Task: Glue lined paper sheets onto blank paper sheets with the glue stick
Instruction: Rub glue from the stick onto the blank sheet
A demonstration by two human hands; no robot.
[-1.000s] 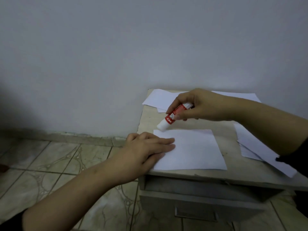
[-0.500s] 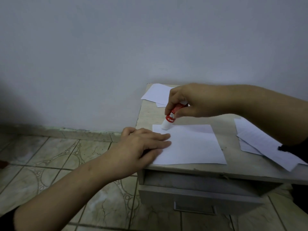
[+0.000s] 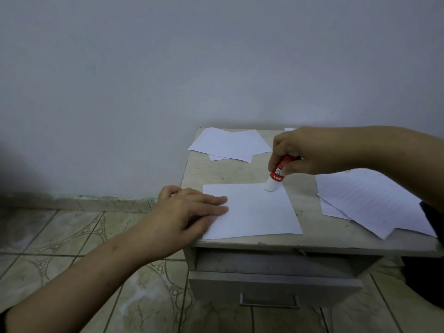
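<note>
A blank white sheet (image 3: 254, 210) lies flat at the front of a small grey cabinet top (image 3: 199, 169). My left hand (image 3: 189, 207) rests flat on the sheet's left edge, fingers spread and pressing it down. My right hand (image 3: 305, 150) grips a red and white glue stick (image 3: 276, 176), tilted, with its white tip touching the sheet near the far right corner. Lined sheets (image 3: 367, 200) lie stacked at the right of the top, partly under my right forearm.
More white sheets (image 3: 228, 144) overlap at the back left of the cabinet top, against the pale wall. Below the top a drawer (image 3: 271, 284) with a metal handle stands slightly pulled out. Patterned floor tiles (image 3: 72, 236) lie to the left.
My right hand has carried the glue stick from the sheet's far left corner along the far edge to near its far right corner. My left hand stays pressed on the sheet.
</note>
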